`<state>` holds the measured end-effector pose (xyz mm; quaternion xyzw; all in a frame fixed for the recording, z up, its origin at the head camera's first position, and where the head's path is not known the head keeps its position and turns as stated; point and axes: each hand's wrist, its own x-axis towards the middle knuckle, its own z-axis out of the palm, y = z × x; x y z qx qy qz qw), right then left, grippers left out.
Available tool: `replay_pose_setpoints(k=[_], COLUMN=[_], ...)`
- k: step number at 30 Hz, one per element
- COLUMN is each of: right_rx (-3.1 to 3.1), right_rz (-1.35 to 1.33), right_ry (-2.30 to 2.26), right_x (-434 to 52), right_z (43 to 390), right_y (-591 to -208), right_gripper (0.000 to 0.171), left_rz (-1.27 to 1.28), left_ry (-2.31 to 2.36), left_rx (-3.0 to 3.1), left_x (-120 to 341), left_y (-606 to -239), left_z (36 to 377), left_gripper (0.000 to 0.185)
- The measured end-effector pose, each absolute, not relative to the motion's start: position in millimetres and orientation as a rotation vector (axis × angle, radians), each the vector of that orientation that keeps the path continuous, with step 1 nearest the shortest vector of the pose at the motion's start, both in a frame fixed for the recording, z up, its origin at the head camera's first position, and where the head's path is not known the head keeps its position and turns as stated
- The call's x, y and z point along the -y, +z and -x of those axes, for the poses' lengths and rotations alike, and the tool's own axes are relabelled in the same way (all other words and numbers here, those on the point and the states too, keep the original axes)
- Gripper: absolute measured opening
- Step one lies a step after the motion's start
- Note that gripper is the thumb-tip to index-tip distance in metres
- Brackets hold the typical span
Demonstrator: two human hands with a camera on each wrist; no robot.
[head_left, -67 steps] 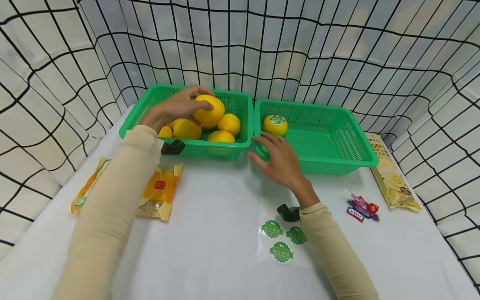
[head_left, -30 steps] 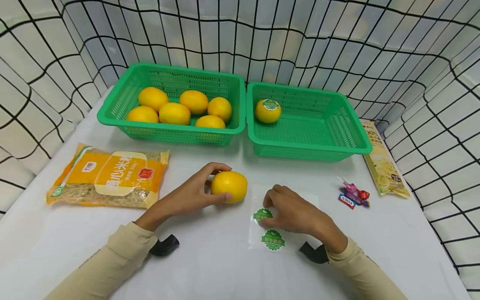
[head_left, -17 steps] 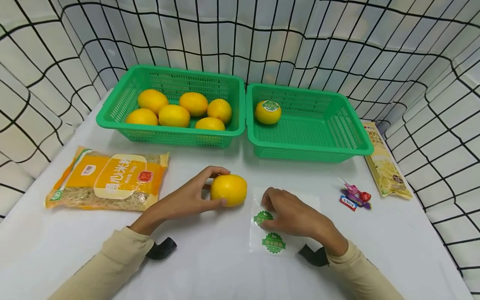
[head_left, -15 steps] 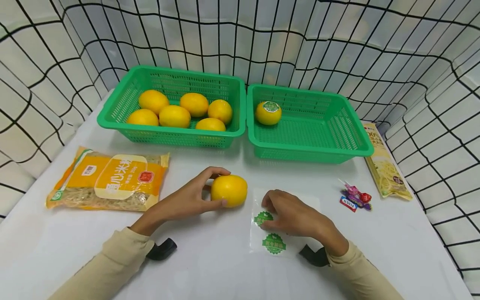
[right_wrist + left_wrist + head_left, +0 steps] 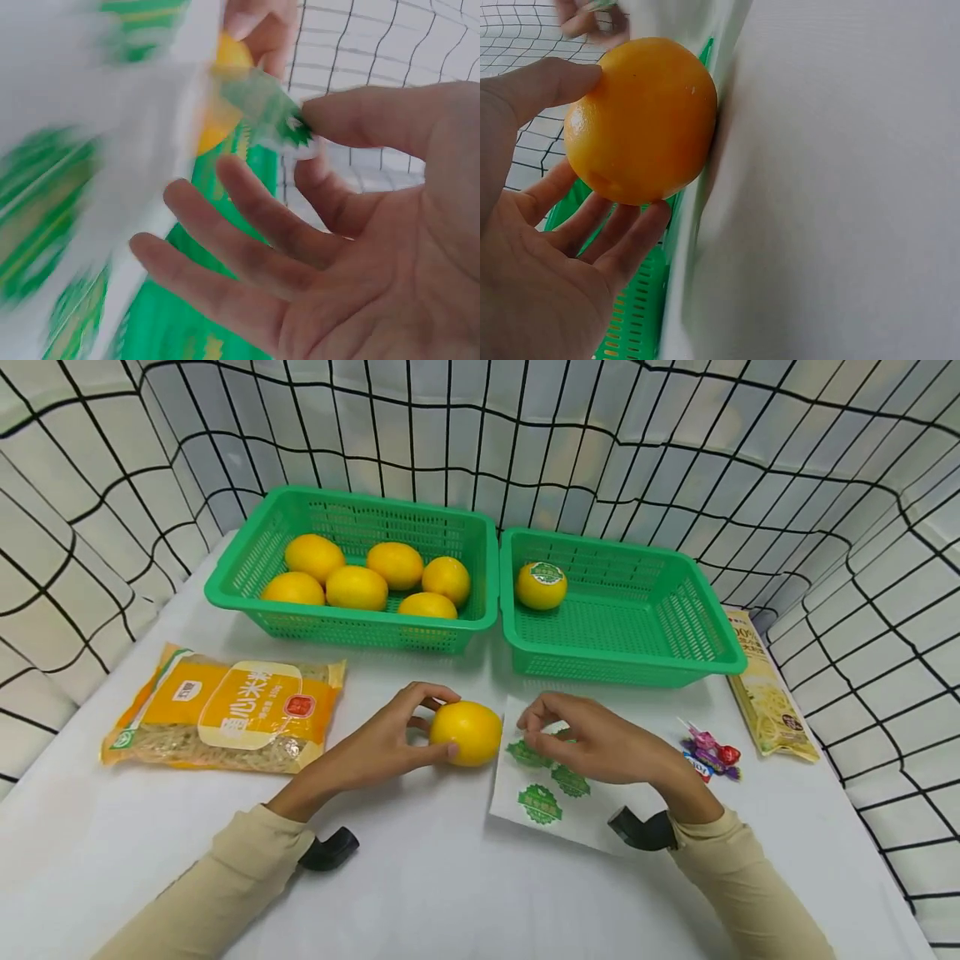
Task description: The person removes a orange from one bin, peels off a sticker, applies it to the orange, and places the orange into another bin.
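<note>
Left hand [image 5: 390, 745] cups orange [image 5: 466, 732] on table; right hand [image 5: 600, 745], just right of it, pinches a green sticker [image 5: 289, 129] peeling from sheet [image 5: 555, 793]

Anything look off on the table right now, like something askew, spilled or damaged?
Nothing spilled or damaged. The one oddity: the sticker sheet is lifted at its far edge, pulled up as the right hand pinches a green sticker. The left hand holds the orange on the table.
</note>
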<state>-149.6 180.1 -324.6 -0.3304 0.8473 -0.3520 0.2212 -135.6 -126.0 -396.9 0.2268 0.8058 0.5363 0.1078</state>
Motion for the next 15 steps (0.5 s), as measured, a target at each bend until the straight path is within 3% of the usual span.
replay_pose_setpoints(k=[15], right_rx=[-2.471], right_rz=[1.086], right_ry=[-0.945], right_x=[-130.8], right_z=[166.8], right_y=[-326.7], right_gripper=[0.007], left_rz=[-0.710], left_ry=[1.605], left_rx=[-2.314], left_x=[128.8], left_y=[-398.9], left_z=[135.4], left_gripper=[0.065])
